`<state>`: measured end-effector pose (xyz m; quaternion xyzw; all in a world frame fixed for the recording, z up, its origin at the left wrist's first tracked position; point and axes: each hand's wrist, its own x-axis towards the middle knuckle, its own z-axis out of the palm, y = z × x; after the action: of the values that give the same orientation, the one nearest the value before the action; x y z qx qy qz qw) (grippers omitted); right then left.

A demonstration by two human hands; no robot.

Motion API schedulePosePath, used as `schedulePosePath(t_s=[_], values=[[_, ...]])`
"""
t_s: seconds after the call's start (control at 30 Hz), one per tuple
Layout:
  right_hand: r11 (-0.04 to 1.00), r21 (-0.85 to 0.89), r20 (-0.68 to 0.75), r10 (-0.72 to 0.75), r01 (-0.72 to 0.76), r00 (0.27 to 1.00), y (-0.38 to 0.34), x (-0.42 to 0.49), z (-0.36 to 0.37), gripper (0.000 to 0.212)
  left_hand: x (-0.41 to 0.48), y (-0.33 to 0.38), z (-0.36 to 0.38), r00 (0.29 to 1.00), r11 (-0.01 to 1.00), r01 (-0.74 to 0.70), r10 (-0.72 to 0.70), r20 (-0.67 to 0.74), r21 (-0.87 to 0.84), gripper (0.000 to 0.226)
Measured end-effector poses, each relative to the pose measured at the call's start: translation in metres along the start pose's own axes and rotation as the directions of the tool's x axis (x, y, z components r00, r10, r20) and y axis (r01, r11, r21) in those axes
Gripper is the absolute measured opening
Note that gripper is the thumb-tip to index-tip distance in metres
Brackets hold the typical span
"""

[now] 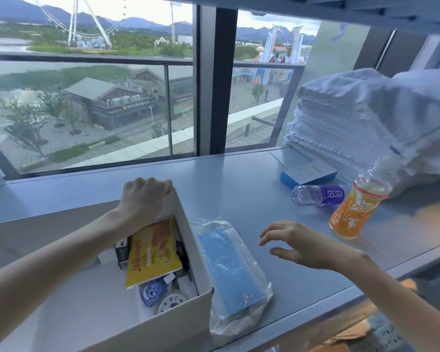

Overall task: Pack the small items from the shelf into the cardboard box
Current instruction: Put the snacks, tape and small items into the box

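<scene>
Left hand (144,196) grips the far top corner of the cardboard box (189,232), fingers curled over the rim, forearm crossing above the open box. Right hand (300,243) holds nothing: fingers spread and relaxed, palm down, hovering just above the shelf (239,179).

Box sits at the left on the shelf, top open. Inside: yellow snack packet (153,252) leaning on top, under the left forearm; small blue pouch (151,292) and tape roll (172,302) below it near the front wall; a dark item partly hidden behind the packet, can't tell what.

Items not in the box:
- Clear plastic bag of blue masks (231,270), lying flat, touching the box's right outer wall, just left of the right hand's fingertips. Nearest item to that hand, not touched.
- Orange drink bottle (358,207), tilted in the wide-angle view, to the right of the right hand and beyond it, apart from it.
- Small water bottle (318,195) with purple label, on its side, just left of the orange bottle.
- Flat blue-edged box (309,174) behind the water bottle, near it.

Stack of folded white towels (353,118) at the far right of the shelf, behind the bottles. Window (92,97) behind the shelf, buildings and a ferris wheel outside.
</scene>
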<state>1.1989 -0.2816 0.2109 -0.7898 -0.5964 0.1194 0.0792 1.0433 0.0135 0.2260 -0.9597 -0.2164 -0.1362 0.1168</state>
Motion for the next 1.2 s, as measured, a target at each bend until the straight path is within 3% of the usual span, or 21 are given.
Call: schedulePosePath(t_s=[0.47,0.77,0.83,0.93,1.03,1.2], values=[[0.994,-0.006,-0.009,0.111,-0.111,0.994,0.082,-0.026,-0.02,0.024,0.056,0.098,-0.002,0.997,0.997,-0.074,0.075,0.014,-0.003,0.02],[0.993,0.031,0.0,0.116,-0.116,0.993,0.11,-0.009,-0.019,0.03,0.083,0.148,-0.004,0.998,0.996,-0.035,0.031,0.047,0.086,0.027],[0.977,0.026,0.029,0.21,-0.21,0.977,0.116,0.001,-0.014,0.043,0.081,0.145,-0.004,0.998,0.999,-0.027,0.026,0.052,0.027,0.026],[0.925,0.003,0.151,0.374,-0.379,0.915,0.127,0.015,-0.001,0.066,0.077,0.128,-0.003,0.997,0.975,0.028,-0.012,0.074,-0.219,0.024],[0.902,0.034,0.171,0.418,-0.43,0.892,0.135,0.026,0.012,0.081,0.067,0.108,-0.003,0.994,0.931,0.075,-0.041,0.103,-0.356,0.028],[0.84,0.283,0.172,0.43,-0.463,0.886,0.136,0.04,0.013,0.092,0.047,0.092,-0.001,0.993,0.91,0.028,0.022,0.115,-0.414,0.032]])
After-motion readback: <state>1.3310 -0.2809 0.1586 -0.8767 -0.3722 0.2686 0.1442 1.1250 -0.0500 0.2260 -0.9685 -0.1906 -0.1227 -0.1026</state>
